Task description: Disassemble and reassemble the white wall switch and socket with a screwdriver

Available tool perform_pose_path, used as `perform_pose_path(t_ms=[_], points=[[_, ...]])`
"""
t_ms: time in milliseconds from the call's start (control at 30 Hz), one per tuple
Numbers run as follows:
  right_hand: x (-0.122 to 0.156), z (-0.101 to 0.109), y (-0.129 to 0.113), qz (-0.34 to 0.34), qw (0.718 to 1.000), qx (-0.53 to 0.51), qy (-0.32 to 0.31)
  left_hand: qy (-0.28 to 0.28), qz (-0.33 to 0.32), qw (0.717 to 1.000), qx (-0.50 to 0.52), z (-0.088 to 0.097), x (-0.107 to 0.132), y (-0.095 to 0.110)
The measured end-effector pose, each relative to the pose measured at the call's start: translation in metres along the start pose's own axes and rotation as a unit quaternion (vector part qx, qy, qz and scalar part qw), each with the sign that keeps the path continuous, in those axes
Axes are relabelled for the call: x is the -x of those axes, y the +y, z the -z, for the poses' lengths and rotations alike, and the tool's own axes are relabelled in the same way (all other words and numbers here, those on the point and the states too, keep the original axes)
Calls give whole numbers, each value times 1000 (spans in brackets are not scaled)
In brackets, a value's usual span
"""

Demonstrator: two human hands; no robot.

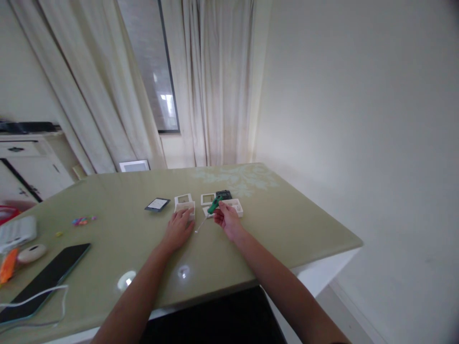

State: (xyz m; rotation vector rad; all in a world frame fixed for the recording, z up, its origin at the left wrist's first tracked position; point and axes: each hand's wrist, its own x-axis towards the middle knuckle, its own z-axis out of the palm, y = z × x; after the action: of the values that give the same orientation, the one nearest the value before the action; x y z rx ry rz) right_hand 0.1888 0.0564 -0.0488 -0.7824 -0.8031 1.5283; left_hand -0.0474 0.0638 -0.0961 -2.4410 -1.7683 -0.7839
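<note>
My right hand (227,220) is closed around a small screwdriver (214,205) with a green handle; its thin metal shaft slants down to the left toward the tabletop. My left hand (179,229) rests on the green table (287,229) with its fingers closed on a white square switch part (186,209). Around the hands lie a white frame (183,198), another white frame (207,198), a white box part (236,206) and a black module (224,194).
A small dark card (157,204) lies left of the parts. Farther left are coloured bits (83,220), a dark tablet (43,282) with a white cable (53,291), a mouse (31,253) and a white device (16,231). The table's right edge drops off near the wall.
</note>
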Motion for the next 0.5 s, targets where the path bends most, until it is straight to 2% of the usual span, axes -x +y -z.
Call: perform_pose_path(t_ms=[167,367,500], points=[[7,-3,-4,-44,998,49,14,0,6,1000,1,1,-1,4],[14,-4,-10,-116,990,71,-21,-5,13,1000,3,2,-2,7],[13,-5,-11,-120,989,78,-24,-8,18,1000,5,3,-2,8]])
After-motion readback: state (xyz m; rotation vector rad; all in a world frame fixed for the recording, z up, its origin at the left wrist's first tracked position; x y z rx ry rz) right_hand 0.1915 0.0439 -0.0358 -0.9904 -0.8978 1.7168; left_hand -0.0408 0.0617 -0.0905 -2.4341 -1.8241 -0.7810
